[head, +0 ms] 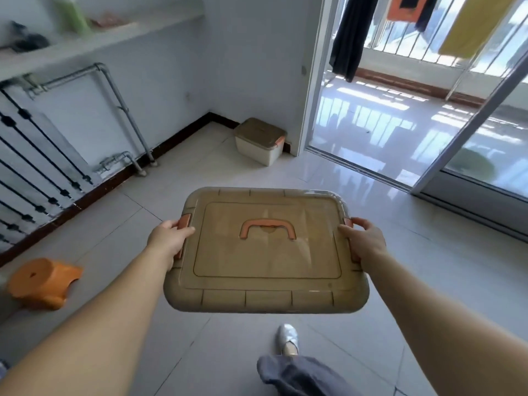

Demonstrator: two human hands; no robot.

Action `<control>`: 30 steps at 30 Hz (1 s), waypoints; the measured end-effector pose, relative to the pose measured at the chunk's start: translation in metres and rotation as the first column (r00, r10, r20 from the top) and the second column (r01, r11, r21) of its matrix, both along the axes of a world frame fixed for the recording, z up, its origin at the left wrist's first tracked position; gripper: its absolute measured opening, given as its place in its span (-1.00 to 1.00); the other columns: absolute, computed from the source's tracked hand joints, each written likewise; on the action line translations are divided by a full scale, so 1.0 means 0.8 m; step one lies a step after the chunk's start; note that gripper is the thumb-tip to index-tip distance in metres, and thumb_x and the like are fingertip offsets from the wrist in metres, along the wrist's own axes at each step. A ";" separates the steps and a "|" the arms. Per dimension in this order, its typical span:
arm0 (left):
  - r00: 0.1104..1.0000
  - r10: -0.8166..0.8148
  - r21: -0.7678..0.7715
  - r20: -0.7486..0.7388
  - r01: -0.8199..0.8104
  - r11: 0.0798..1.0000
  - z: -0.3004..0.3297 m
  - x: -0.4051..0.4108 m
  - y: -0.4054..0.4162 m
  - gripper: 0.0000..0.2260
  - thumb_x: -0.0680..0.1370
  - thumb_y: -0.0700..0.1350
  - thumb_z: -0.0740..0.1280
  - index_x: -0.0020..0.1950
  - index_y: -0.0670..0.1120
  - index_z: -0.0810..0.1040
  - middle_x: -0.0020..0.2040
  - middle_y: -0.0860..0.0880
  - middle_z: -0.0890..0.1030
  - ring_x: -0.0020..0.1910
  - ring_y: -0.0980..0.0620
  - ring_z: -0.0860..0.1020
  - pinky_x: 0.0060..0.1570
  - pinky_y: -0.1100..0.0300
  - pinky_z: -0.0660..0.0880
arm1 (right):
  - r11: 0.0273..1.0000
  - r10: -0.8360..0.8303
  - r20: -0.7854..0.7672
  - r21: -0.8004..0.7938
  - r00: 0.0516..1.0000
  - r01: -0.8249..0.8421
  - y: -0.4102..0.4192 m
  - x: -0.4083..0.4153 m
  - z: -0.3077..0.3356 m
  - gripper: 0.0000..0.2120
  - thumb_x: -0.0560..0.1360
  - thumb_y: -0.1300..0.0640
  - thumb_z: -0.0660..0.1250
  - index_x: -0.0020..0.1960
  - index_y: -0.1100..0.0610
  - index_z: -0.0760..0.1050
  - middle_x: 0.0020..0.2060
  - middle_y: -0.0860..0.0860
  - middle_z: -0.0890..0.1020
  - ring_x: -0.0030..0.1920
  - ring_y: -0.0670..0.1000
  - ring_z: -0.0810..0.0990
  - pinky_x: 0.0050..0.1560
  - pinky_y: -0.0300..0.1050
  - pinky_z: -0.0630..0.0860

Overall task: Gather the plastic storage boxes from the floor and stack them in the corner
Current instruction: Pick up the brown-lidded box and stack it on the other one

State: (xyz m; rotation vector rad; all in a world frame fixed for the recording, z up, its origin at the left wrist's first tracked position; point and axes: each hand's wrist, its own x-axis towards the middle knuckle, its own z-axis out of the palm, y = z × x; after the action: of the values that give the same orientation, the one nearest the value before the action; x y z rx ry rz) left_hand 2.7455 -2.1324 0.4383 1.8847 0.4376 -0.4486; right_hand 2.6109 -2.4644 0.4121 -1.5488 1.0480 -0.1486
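Tan-lidded storage box (267, 250), centre frame: our left hand (168, 238) and right hand (363, 242) grip its sides, fingers (347, 230) curled; we keep it level toward the corner box (260, 141), upper centre.

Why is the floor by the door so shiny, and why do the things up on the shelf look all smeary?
In the head view, sunlight through the balcony door bounces off the glossy floor tiles as glare; the shelf sits at the wide lens's edge and is blurred; the box held in both hands looks sharp.
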 end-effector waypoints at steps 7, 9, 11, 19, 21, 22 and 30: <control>0.998 0.055 -0.031 -0.032 -0.056 0.998 0.000 0.219 -0.081 -0.48 0.49 -0.15 0.40 0.43 -0.08 0.37 0.30 -0.19 0.53 0.23 -0.21 0.53 0.28 -0.15 0.44 | 0.999 0.036 -0.023 -0.016 0.999 -0.036 -0.093 0.241 0.017 -0.53 0.43 0.04 0.39 0.33 -0.01 0.43 -0.03 0.05 0.58 -0.06 0.12 0.63 -0.01 0.09 0.63; 0.998 0.059 -0.021 -0.036 -0.060 0.998 -0.005 0.287 -0.098 -0.47 0.48 -0.14 0.41 0.43 -0.07 0.37 0.28 -0.19 0.54 0.22 -0.22 0.53 0.27 -0.15 0.45 | 0.999 0.037 -0.028 0.008 0.999 -0.037 -0.110 0.309 0.014 -0.53 0.43 0.06 0.40 0.32 -0.02 0.42 -0.12 0.01 0.57 -0.10 0.11 0.63 -0.07 0.07 0.64; 0.998 0.048 -0.012 -0.036 -0.049 0.999 -0.012 0.355 -0.113 -0.48 0.48 -0.13 0.41 0.42 -0.06 0.38 0.26 -0.20 0.55 0.20 -0.22 0.53 0.25 -0.11 0.46 | 0.999 0.045 -0.023 0.016 0.999 -0.045 -0.124 0.374 0.011 -0.53 0.43 0.06 0.41 0.32 -0.01 0.42 -0.16 -0.02 0.54 -0.14 0.08 0.63 -0.17 0.00 0.63; 0.995 -0.044 0.006 -0.086 0.044 0.999 -0.041 0.654 -0.176 -0.47 0.48 -0.15 0.41 0.42 -0.05 0.37 0.29 -0.19 0.53 0.19 -0.22 0.53 0.20 -0.11 0.48 | 0.990 -0.106 -0.059 0.084 0.993 0.111 -0.164 0.627 -0.022 -0.55 0.45 0.06 0.40 0.32 0.01 0.44 0.03 0.07 0.54 -0.11 0.07 0.58 -0.25 -0.07 0.56; 0.994 -0.057 0.026 -0.091 0.059 0.998 -0.041 0.712 -0.193 -0.47 0.47 -0.16 0.42 0.42 -0.05 0.37 0.28 -0.22 0.54 0.19 -0.24 0.54 0.19 -0.12 0.49 | 0.986 -0.129 -0.071 0.100 0.989 0.136 -0.171 0.673 -0.026 -0.54 0.45 0.06 0.40 0.33 0.01 0.43 0.06 0.08 0.54 -0.07 0.08 0.59 -0.22 -0.06 0.56; 0.993 -0.065 0.023 -0.098 0.068 0.997 -0.045 0.743 -0.202 -0.46 0.47 -0.16 0.42 0.43 -0.04 0.36 0.27 -0.23 0.54 0.18 -0.25 0.54 0.20 -0.13 0.49 | 0.981 -0.142 -0.069 0.119 0.987 0.150 -0.177 0.698 -0.031 -0.54 0.45 0.07 0.39 0.33 0.01 0.42 0.07 0.09 0.55 -0.07 0.08 0.59 -0.21 -0.05 0.57; 0.972 -0.150 0.066 -0.180 0.164 0.984 -0.127 1.010 -0.327 -0.45 0.48 -0.22 0.39 0.45 -0.01 0.33 0.27 -0.23 0.54 0.12 -0.22 0.54 0.14 -0.11 0.51 | 0.934 -0.297 -0.133 0.166 0.945 0.317 -0.270 0.932 -0.122 -0.55 0.50 0.12 0.34 0.37 0.06 0.39 0.19 0.14 0.54 0.04 0.13 0.56 0.00 0.08 0.58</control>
State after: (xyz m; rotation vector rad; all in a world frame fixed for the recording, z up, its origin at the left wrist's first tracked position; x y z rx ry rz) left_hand 3.5536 -2.3941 0.3367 1.9742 0.4289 -0.7158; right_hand 3.3565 -2.6802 0.3145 -1.2277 1.3483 -0.1804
